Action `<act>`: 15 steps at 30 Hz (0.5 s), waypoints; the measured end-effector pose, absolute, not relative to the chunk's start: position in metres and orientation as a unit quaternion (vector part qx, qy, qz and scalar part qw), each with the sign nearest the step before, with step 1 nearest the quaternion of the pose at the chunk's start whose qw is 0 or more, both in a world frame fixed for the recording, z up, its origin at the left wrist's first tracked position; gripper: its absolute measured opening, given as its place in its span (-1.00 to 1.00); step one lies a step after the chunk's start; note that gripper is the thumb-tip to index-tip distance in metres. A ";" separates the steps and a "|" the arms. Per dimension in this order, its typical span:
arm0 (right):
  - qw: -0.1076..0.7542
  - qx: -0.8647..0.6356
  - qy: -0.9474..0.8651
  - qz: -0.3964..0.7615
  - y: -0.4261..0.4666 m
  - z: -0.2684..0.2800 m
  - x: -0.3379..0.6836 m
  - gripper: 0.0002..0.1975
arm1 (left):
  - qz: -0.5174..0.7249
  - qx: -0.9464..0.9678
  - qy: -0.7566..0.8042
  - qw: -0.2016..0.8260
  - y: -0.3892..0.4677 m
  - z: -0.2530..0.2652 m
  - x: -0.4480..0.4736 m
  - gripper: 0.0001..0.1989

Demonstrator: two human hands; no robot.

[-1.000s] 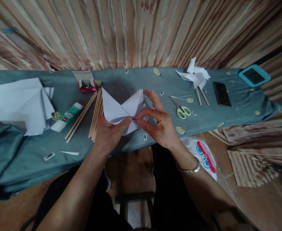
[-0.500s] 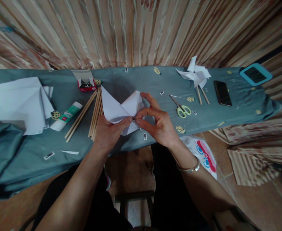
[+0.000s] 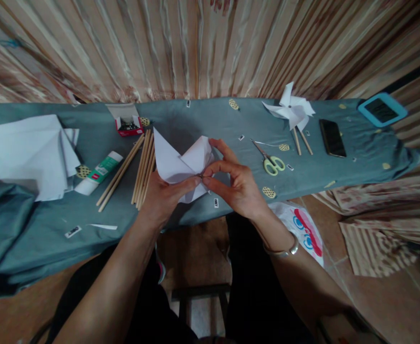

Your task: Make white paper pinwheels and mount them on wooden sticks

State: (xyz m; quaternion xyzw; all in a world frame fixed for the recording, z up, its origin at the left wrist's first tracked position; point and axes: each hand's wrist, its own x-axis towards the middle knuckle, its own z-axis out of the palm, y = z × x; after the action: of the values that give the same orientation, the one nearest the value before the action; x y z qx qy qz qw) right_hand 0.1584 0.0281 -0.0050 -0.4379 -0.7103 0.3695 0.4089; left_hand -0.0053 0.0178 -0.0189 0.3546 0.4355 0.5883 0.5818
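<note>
A white paper pinwheel (image 3: 174, 160) with folded, pointed blades is held over the table, between my two hands. My left hand (image 3: 163, 193) grips it from the lower left, thumb pressed at its middle and the other fingers hidden behind the paper. From the right, my right hand (image 3: 233, 179) pinches a small dark pin (image 3: 200, 176) at the pinwheel's centre between thumb and index finger. Its upper fingers curve round the paper's right edge. The pin is too small to make out in detail.
Left of the pinwheel lie wooden sticks (image 3: 143, 167), a glue stick (image 3: 100, 172), a red box of small metal pieces (image 3: 129, 126) and white paper sheets (image 3: 23, 153). Rightward are green-handled scissors (image 3: 273, 165), a finished pinwheel (image 3: 291, 112), a phone (image 3: 332, 137) and a blue-framed display (image 3: 382, 110).
The pinwheel's left blade has shifted slightly to the right. Both hands keep nearly the same hold, thumbs still meeting at the centre.
</note>
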 end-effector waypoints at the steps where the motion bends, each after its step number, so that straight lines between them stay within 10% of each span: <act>1: 0.409 -0.438 -0.710 0.370 0.028 -0.005 0.158 -0.96 | 0.586 0.356 0.437 0.582 0.018 -0.019 -0.006 -0.69; 15: 0.423 -0.436 -0.700 0.375 0.026 -0.007 0.157 -0.98 | 0.592 0.336 0.441 0.584 0.019 -0.021 -0.005 -0.66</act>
State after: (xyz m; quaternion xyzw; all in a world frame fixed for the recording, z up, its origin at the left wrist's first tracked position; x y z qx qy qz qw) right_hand 0.1569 0.0263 -0.0066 -0.4356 -0.7004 0.3754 0.4228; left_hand -0.0049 0.0187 -0.0206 0.3360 0.4413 0.5923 0.5845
